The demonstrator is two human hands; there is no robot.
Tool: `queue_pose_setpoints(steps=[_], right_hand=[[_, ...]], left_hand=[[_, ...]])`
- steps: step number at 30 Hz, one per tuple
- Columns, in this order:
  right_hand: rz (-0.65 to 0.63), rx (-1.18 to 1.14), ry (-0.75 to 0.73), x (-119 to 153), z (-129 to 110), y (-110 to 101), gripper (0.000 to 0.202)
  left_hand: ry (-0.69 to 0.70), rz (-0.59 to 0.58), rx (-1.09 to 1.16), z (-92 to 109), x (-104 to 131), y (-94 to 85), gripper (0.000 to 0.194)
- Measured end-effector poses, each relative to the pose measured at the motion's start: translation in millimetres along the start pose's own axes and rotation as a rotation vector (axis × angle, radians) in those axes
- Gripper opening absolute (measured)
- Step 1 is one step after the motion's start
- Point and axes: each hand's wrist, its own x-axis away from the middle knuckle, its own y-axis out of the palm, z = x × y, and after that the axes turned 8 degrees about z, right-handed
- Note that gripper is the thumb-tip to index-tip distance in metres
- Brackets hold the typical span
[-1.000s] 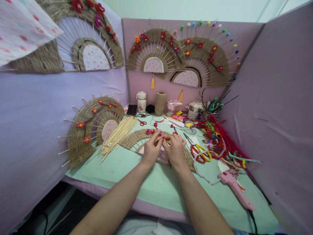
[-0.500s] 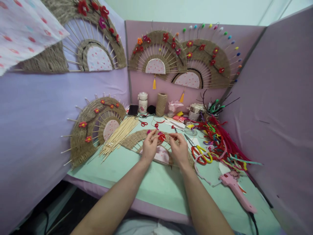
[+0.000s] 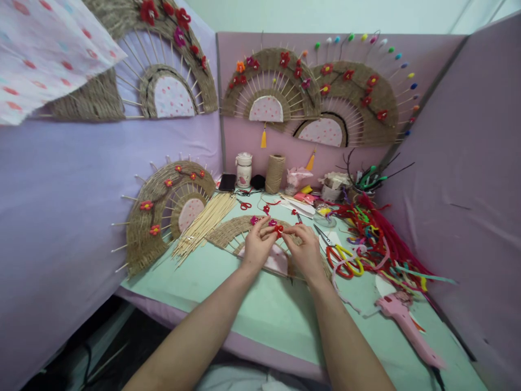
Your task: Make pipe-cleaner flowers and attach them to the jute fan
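Note:
Between my two hands is a small red pipe-cleaner flower (image 3: 279, 231), held just above a twine-wound fan (image 3: 226, 230) that lies on the table. My left hand (image 3: 259, 243) pinches the flower from its left side. From the right, the fingertips of my right hand (image 3: 303, 247) meet at the flower and are closed on it too. Purple flowers (image 3: 254, 220) sit along the fan's upper band. Part of the fan's dotted pale centre (image 3: 277, 260) shows beneath my hands; my right hand and forearm cover much of its right side.
Red-and-yellow-handled scissors (image 3: 344, 259) and a pink glue gun (image 3: 409, 323) lie to the right, near a heap of pipe cleaners (image 3: 374, 239). Thin sticks (image 3: 203, 225) and a finished-looking fan (image 3: 163, 217) are at left. A twine spool (image 3: 275, 174) stands behind.
My right hand has moved left so its fingers now meet the flower in my left hand. The whole view has shifted slightly, with things appearing further right.

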Motion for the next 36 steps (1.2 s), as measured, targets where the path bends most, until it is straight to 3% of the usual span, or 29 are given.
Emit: queue_pose_setpoints(steps=[8, 15, 22, 27, 29, 33, 36], right_hand=[[-0.026, 0.098, -0.077, 3.3, 2.0, 2.7, 0.011], [-0.046, 0.154, -0.113, 3.1, 0.6, 2.1, 0.013], [-0.035, 0.144, -0.129, 3.0, 7.1, 4.0, 0.015], [-0.091, 0.118, -0.122, 2.1, 5.4, 1.6, 0.016], [-0.09, 0.055, -0.093, 0.9, 4.0, 0.1, 0.019], [0.026, -0.108, 0.085, -1.5, 4.2, -0.5, 0.02], [0.011, -0.128, 0.18, -2.2, 5.7, 1.5, 0.017]], left_hand=[[0.074, -0.083, -0.072, -9.5, -1.7, -3.5, 0.052], [0.005, -0.056, -0.069, -5.6, -0.9, -1.3, 0.055], [0.045, -0.081, -0.058, -6.6, -1.4, -0.6, 0.054], [0.003, -0.089, -0.053, -6.2, -3.0, -1.0, 0.053], [-0.013, -0.055, -0.043, -5.6, -4.6, -2.1, 0.053], [-0.051, 0.015, -0.027, -3.7, -7.2, -4.3, 0.056], [-0.062, 0.016, 0.017, -1.7, -6.8, -4.2, 0.058]])
